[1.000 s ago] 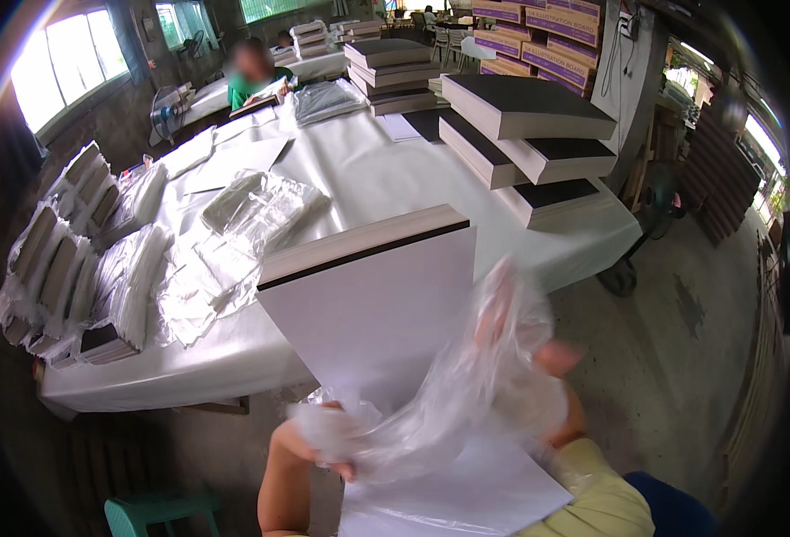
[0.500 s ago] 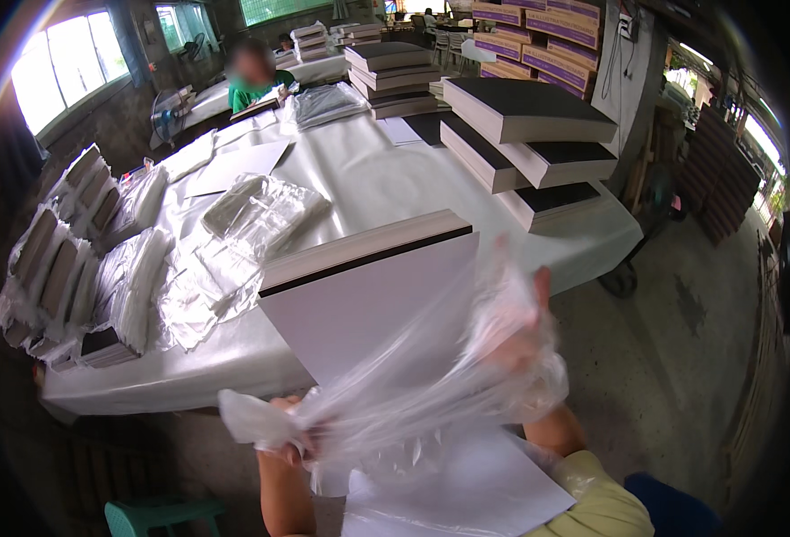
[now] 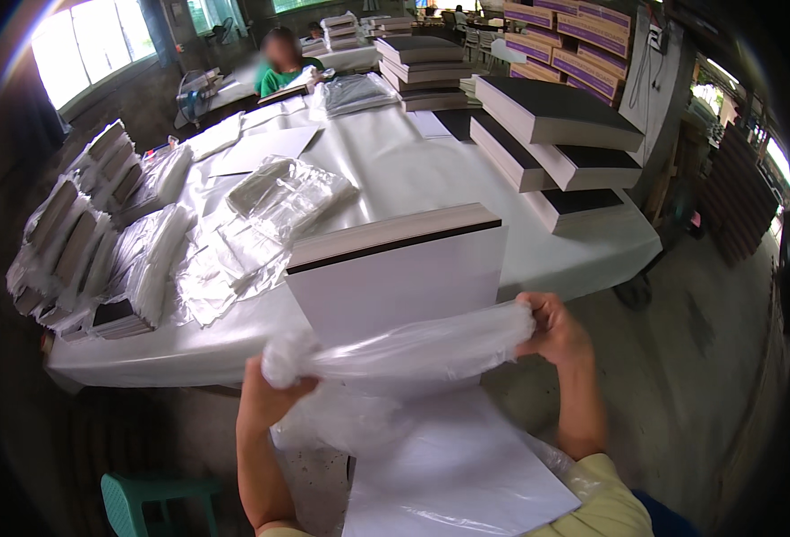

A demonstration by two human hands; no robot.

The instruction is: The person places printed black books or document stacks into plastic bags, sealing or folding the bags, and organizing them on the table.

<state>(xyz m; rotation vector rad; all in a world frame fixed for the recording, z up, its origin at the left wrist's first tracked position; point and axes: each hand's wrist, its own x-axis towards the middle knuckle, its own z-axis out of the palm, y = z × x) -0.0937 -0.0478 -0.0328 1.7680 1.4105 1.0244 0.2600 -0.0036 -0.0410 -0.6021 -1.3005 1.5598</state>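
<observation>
A clear plastic bag [image 3: 417, 347] is stretched sideways in front of me, its edge bunched into a band. My left hand [image 3: 268, 394] is closed on the bunched left end, its fingertips partly hidden by plastic. At the other end my right hand [image 3: 554, 329] pinches the bag's edge. Just beyond stands a thick block of paper [image 3: 399, 286] with a white face towards me and a dark strip along its top edge; the bag overlaps its lower part. White sheets [image 3: 462, 470], partly under clear film, lie over my lap.
Wrapped stacks [image 3: 77, 242] line the table's left side, beside a folded plastic bundle [image 3: 292, 192]. Thick dark-covered books [image 3: 560, 116] are piled at the right. A person [image 3: 283, 76] in green sits at the far end. A green stool [image 3: 158, 492] stands on the floor, lower left.
My right hand was blurred inside the loose plastic and now grips its edge. The bag has been gathered into a taut band, and my left hand has shifted left. The view has turned slightly.
</observation>
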